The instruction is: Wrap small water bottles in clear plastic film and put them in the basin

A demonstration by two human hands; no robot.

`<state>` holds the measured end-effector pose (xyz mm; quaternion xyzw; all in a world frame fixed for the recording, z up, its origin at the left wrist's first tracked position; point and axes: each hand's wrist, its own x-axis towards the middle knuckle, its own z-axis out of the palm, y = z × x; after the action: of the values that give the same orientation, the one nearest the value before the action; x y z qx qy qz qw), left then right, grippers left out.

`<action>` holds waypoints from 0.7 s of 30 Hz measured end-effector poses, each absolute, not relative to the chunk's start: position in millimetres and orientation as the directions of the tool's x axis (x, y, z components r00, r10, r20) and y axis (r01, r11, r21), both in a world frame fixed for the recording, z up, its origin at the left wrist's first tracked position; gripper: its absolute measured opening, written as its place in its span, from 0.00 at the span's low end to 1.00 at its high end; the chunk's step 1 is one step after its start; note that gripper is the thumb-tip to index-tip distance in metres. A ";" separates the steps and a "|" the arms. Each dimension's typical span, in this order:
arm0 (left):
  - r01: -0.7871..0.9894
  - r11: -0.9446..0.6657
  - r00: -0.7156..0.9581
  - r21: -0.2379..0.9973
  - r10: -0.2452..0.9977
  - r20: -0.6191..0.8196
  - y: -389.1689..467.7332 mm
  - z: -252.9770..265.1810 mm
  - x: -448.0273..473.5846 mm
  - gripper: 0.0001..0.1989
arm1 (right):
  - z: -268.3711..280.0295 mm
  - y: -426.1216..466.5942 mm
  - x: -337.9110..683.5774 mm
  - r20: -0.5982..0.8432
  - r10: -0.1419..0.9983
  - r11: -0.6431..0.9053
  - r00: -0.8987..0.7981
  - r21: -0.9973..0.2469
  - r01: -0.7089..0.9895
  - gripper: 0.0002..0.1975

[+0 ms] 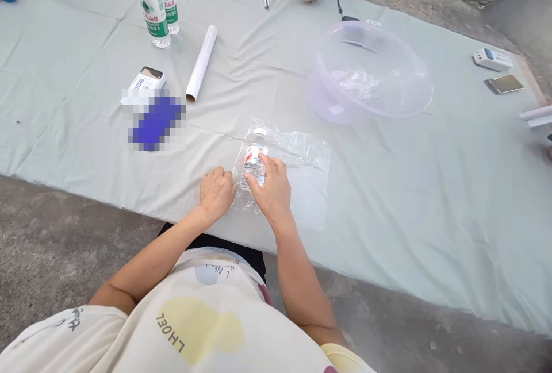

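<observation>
Lying on clear film (308,152), a small bottle (252,155), right fingers (268,162) pinching it, left fingers (229,177) curled, grip hidden.

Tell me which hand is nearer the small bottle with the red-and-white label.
Right. The right hand is on the small bottle, grasping its lower part; the left hand is curled to the bottle's left, apart from it.
</observation>
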<state>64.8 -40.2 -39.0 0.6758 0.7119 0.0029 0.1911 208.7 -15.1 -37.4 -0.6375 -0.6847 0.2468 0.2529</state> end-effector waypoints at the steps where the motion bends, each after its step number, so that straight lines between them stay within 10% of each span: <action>1: 0.956 0.081 -0.005 0.283 0.966 -0.259 -41.0 -41.3 66.7 0.09 | -38.7 -15.5 206.5 0.019 0.999 0.047 -0.045 -0.654 0.755 0.30; 11: 0.505 0.059 -0.132 0.861 0.991 0.009 -52.3 -62.8 72.1 0.08 | -41.5 -14.5 206.8 -0.009 0.999 -0.035 0.043 -0.742 0.669 0.24; 21: 0.545 -0.044 -0.112 0.837 0.986 0.125 -66.2 -72.6 84.6 0.10 | -11.1 51.4 226.3 0.224 0.951 0.304 -0.214 -0.544 0.782 0.16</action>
<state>84.6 -66.2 -72.6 0.6051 0.6326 0.3949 0.2789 226.3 51.4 -11.1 -0.5679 -0.7627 0.1593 0.2654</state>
